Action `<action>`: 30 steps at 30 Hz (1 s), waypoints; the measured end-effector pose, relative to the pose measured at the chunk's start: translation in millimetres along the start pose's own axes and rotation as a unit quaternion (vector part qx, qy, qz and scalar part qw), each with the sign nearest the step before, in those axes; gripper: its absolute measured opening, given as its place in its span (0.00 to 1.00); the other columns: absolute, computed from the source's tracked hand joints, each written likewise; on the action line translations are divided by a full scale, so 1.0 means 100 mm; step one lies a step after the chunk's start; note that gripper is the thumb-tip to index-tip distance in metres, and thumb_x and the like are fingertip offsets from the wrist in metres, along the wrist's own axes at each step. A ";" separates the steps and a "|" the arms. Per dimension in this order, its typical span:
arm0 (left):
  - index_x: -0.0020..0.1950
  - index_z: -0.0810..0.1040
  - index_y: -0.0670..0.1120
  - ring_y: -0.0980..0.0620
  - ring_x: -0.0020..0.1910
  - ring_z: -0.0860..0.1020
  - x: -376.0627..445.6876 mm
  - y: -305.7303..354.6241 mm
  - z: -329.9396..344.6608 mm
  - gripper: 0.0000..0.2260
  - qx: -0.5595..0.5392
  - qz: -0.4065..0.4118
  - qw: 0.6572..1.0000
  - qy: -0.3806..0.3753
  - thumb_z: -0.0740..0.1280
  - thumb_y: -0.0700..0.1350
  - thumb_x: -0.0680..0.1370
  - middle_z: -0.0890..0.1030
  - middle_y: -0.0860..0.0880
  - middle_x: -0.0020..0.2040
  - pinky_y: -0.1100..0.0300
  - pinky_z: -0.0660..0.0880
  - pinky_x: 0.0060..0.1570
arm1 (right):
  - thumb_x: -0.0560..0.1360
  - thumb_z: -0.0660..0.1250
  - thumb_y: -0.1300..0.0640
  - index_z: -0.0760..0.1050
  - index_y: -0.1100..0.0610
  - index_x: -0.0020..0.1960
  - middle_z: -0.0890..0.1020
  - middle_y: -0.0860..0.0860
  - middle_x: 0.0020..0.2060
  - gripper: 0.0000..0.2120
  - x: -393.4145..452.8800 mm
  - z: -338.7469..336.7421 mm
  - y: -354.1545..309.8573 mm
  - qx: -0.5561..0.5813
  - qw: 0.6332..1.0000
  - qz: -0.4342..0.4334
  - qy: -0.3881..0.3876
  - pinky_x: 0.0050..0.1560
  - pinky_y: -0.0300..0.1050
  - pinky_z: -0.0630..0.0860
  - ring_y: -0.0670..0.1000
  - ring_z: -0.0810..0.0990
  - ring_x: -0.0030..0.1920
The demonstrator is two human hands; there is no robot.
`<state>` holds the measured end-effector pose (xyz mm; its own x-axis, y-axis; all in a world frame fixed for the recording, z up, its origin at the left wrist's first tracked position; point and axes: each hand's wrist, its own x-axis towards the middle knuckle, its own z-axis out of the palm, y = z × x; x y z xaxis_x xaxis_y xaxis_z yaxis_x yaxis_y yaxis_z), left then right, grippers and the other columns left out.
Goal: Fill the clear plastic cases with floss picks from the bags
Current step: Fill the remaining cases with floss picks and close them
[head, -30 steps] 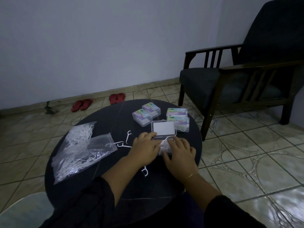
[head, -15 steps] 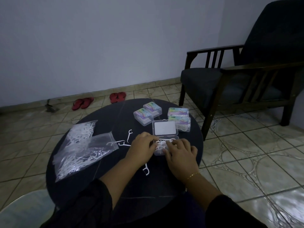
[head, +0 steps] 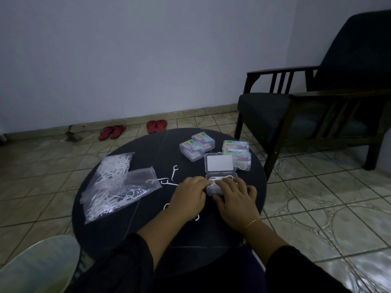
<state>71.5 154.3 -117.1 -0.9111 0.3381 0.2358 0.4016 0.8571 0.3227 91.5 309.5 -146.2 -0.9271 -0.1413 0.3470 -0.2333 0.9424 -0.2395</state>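
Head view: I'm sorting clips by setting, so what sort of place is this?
Probably a room in a home: a dark wooden armchair, red sandals by the wall on a tiled floor, and a small round table used for work.

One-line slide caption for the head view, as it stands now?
Both hands, left hand and right hand, arrange floss picks in the open clear case on a dark round table.

Dim, bluish and underexposed throughout, soft-focused, with wide-angle bending at the edges and faint floor-tile sheen.
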 end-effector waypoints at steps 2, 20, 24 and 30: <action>0.70 0.70 0.52 0.51 0.63 0.68 0.00 0.03 -0.02 0.24 0.036 0.013 0.999 -0.003 0.58 0.37 0.76 0.72 0.56 0.68 0.57 0.65 0.62 | 0.77 0.51 0.42 0.62 0.45 0.71 0.65 0.43 0.71 0.23 0.00 -0.04 0.00 0.009 1.000 0.000 -0.019 0.62 0.51 0.51 0.51 0.55 0.73; 0.65 0.76 0.49 0.48 0.58 0.71 -0.79 -0.49 -0.12 0.16 0.028 -0.201 0.977 0.064 0.60 0.46 0.78 0.75 0.48 0.58 0.57 0.69 0.58 | 0.66 0.55 0.46 0.82 0.46 0.32 0.77 0.43 0.35 0.17 -0.20 0.02 -0.68 -0.028 0.996 -0.078 -0.021 0.40 0.47 0.67 0.51 0.76 0.41; 0.67 0.74 0.51 0.48 0.60 0.69 -0.71 -0.41 -0.11 0.17 0.000 -0.172 0.985 0.024 0.59 0.47 0.79 0.73 0.49 0.61 0.56 0.67 0.60 | 0.68 0.49 0.47 0.83 0.45 0.44 0.79 0.46 0.42 0.23 -0.14 0.05 -0.83 0.030 0.994 -0.069 -0.075 0.44 0.49 0.63 0.54 0.75 0.47; 0.67 0.71 0.54 0.50 0.57 0.69 -0.70 -0.38 -0.06 0.23 0.039 -0.149 0.988 0.017 0.62 0.61 0.75 0.72 0.53 0.59 0.58 0.66 0.56 | 0.77 0.57 0.56 0.69 0.50 0.68 0.69 0.49 0.65 0.19 0.25 -0.10 -0.76 -0.064 0.987 -0.115 -0.092 0.61 0.52 0.57 0.54 0.62 0.66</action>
<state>120.3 96.1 -140.6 -0.9835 0.0544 0.1723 0.1068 0.9442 0.3115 88.6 237.8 -110.0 -0.8942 -0.3979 0.2052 -0.4162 0.9077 -0.0534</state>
